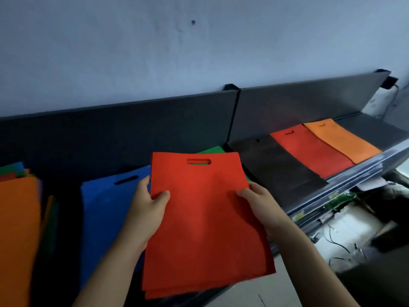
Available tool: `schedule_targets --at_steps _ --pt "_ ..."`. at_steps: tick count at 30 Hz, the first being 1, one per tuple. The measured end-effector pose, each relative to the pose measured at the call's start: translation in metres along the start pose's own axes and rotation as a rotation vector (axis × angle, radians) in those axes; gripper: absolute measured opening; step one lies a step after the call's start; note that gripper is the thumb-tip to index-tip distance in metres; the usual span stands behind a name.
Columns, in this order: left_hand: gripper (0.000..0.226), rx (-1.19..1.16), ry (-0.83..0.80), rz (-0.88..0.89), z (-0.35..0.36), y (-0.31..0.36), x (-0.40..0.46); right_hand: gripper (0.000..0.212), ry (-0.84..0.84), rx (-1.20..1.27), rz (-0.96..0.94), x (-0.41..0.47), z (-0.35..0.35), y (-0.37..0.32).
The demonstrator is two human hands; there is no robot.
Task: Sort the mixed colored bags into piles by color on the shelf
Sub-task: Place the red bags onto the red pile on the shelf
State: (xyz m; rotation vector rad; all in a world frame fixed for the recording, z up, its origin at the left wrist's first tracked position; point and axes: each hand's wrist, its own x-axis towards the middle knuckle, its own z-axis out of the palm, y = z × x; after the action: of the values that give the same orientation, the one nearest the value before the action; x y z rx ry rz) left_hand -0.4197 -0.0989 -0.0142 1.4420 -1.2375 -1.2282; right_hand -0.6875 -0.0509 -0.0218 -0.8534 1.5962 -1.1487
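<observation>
A red bag (205, 222) with a cut-out handle is held flat in front of me, over the dark shelf (376, 134). My left hand (148, 209) grips its left edge, thumb on top. My right hand (259, 198) grips its right edge the same way. More red layers show under its lower edge. On the shelf lie a blue bag (104, 216), a green bag (212, 150) mostly hidden behind the red one, a black bag (278, 165), a red bag (309, 151) and an orange bag (343, 140). A mixed stack topped by an orange bag (17, 229) sits at far left.
The shelf's dark back panel (132, 129) runs along a pale wall. A white object (380, 100) with a cable stands at the far right end. Below the shelf's metal front edge (345, 185) on the right lie wires and clutter (340, 238) on the floor.
</observation>
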Motion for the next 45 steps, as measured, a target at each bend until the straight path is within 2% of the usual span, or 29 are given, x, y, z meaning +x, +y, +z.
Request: schedule_targets --at_steps 3,9,15,22,27,30,33,34,37,38,40,45 --pt "0.043 0.014 -0.047 0.032 0.083 0.012 0.0 0.025 0.041 0.005 0.016 0.008 -0.084 0.005" --pt "0.051 0.005 -0.166 0.076 0.25 0.037 0.0 0.042 0.121 0.056 -0.014 0.005 -0.239 0.004" --pt "0.049 0.01 -0.237 0.087 0.361 0.06 0.01 0.037 0.278 0.064 0.017 0.022 -0.331 0.01" --pt "0.051 0.093 -0.262 0.032 0.437 0.07 0.063 0.038 0.337 0.02 0.061 0.089 -0.381 0.014" --pt "0.053 0.133 -0.323 -0.013 0.493 0.08 0.108 0.04 0.401 -0.175 0.034 0.154 -0.421 -0.009" --pt "0.05 0.165 -0.347 -0.026 0.516 0.081 0.133 0.04 0.378 -0.228 0.024 0.192 -0.441 -0.019" --pt "0.071 0.176 -0.331 -0.085 0.533 0.071 0.158 0.041 0.35 -0.275 0.008 0.23 -0.454 -0.032" --pt "0.07 0.196 -0.33 -0.103 0.538 0.071 0.163 0.042 0.333 -0.295 0.004 0.244 -0.458 -0.034" --pt "0.036 0.279 -0.297 -0.109 0.552 0.082 0.165 0.044 0.273 -0.382 -0.017 0.289 -0.472 -0.036" --pt "0.036 0.301 -0.279 -0.1 0.555 0.081 0.166 0.048 0.247 -0.409 -0.028 0.304 -0.475 -0.035" --pt "0.02 0.365 -0.248 -0.111 0.563 0.077 0.168 0.053 0.176 -0.453 -0.035 0.334 -0.485 -0.031" --pt "0.019 0.448 -0.133 -0.14 0.584 0.076 0.16 0.054 0.058 -0.537 -0.057 0.374 -0.502 -0.023"
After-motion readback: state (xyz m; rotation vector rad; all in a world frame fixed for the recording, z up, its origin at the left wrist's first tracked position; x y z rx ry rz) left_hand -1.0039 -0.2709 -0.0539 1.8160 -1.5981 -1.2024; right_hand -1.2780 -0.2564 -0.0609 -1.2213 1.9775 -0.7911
